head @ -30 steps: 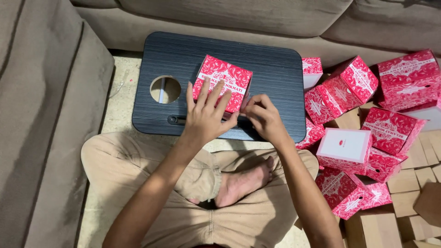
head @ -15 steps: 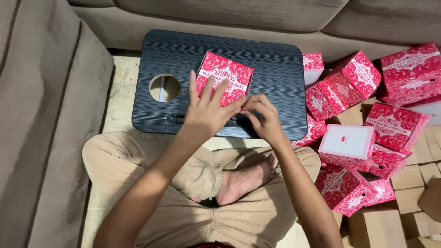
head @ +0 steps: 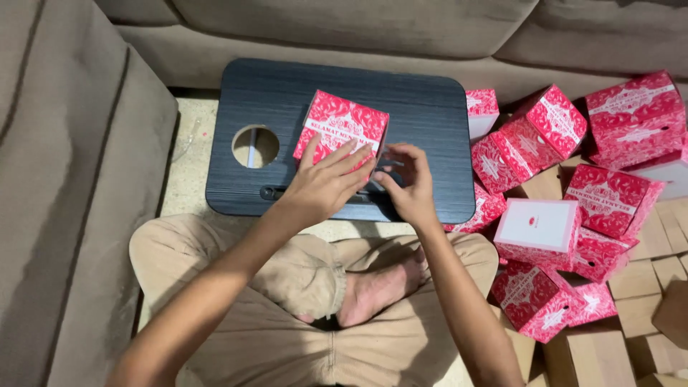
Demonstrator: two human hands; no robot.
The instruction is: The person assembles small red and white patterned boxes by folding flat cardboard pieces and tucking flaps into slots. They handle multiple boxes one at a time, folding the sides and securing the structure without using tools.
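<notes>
Sitting cross-legged on the floor at a dark lap surface [head: 430, 107], with the left hand [head: 326, 183] lying flat on a red patterned box [head: 342, 129], fingers [head: 342, 154] spread apart over its near edge. Working the right hand [head: 408, 188] just beside it at the box's right corner, fingers curled together around something small, can't tell what. Piling up on the right: more red boxes [head: 555, 129] and plain brown cartons [head: 588, 355].

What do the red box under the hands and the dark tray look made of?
Red box: likely printed cardboard, going by its crisp folded edges and faint sheen. Dark tray: looks like wood-grain laminate or plastic, with fine streaks, a matte finish and rounded corners; I cannot tell which.
</notes>
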